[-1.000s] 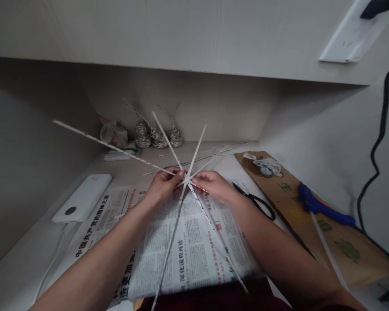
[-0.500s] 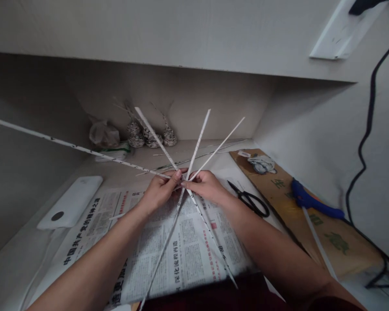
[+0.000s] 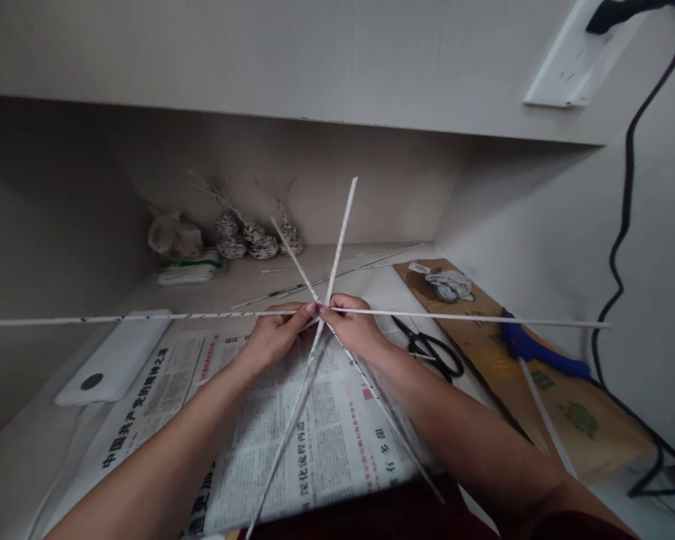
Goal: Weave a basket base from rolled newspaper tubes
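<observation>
The left hand [image 3: 281,332] is closed in a pinch on the paper rods [image 3: 334,274], its thumb right beside their crossing; the right hand [image 3: 357,326] pinches from the opposite side, thumb tips nearly meeting. Fingers beneath are mostly hidden. Press both thumbs evenly over the crossing, since slack there would probably let the rods skew. From this hub, ends reach toward nine, eleven, just past twelve, three, five and seven o'clock; better to turn a rod at the centre than tug its tip, which could bend it. At six o'clock, newspaper [image 3: 337,450] lies below. Between three and four rest scissors [image 3: 418,340]; farther out, the three-o'clock end overlaps the glue gun [image 3: 548,359] in view, so mind snagging.
</observation>
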{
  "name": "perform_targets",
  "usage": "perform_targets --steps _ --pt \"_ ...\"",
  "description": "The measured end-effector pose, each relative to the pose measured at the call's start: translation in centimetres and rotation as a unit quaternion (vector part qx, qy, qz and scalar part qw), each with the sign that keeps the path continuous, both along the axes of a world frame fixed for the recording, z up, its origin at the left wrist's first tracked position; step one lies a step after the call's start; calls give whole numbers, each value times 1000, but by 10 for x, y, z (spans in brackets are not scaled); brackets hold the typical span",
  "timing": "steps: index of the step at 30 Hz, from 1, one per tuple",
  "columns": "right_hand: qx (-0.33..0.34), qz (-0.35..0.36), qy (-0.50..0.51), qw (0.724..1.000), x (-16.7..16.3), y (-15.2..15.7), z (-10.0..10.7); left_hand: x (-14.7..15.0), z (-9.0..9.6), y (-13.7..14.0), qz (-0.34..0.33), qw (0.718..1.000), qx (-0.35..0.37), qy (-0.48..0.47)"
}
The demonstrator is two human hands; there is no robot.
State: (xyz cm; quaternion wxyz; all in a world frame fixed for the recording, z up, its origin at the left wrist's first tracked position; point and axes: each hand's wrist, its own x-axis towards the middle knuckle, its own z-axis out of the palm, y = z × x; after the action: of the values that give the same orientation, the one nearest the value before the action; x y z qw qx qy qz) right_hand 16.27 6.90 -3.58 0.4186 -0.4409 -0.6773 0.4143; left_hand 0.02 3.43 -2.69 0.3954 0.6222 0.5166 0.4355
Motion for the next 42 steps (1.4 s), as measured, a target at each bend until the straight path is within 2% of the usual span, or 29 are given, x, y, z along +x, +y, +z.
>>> perform_targets --steps 4,8,11,17,23,27,35,39,42 --pt "-7 9 4 1000 0 3 -6 1 1 1 1 1000 -1 -8" --pt "-107 41 46 992 1 9 -13 1 3 1 8 999 -11 -31" --pt "-147 41 42 987 4 10 -12 -1 3 2 17 999 -14 -23" --pt "-121 79 33 989 6 7 -5 -1 0 3 2 1000 -13 -23" --pt "-73 20 15 997 2 13 -20 1 -2 2 -9 999 -48 -17" --pt "-25 23 7 999 2 16 -23 3 1 1 -5 998 -58 -23" --pt "-37 26 4 999 0 14 -21 0 -4 3 -21 997 -74 -17" --pt "-85 29 -23 996 1 16 -26 -4 -9 6 -13 996 -77 49" --pt "-74 23 -81 994 2 17 -28 -6 -17 9 -1 994 -33 107"
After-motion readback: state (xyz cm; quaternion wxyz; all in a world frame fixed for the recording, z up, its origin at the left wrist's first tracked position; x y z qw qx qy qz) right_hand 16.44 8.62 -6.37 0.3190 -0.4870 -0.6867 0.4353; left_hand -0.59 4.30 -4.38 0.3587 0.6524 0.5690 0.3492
